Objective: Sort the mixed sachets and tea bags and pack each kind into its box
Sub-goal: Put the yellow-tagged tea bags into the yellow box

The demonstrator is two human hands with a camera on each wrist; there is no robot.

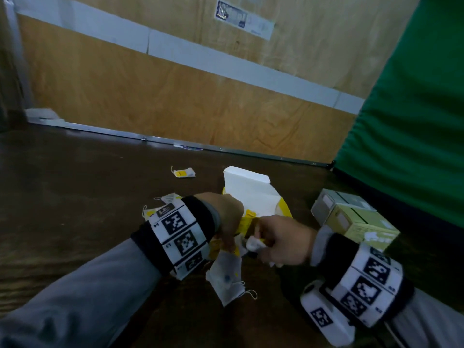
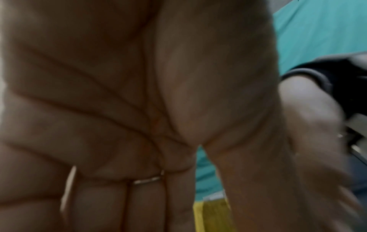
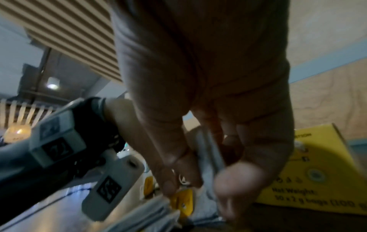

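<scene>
Olive box (image 1: 361,227) beside right hand (image 1: 283,241)

A plywood wall (image 1: 175,91) crossed by a pale band is rising behind the dark wooden tabletop (image 1: 75,184); green fabric (image 1: 414,121) is hanging right of that wall.

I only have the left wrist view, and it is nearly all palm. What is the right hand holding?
Observer: The right hand pinches a white tea bag.
Reviewer: Is the yellow box open?
Observer: Yes, the head view shows its white lid flap standing up.
Reviewer: Any bags left loose?
Observer: One tea bag with a yellow tag lies alone farther out on the table.
</scene>
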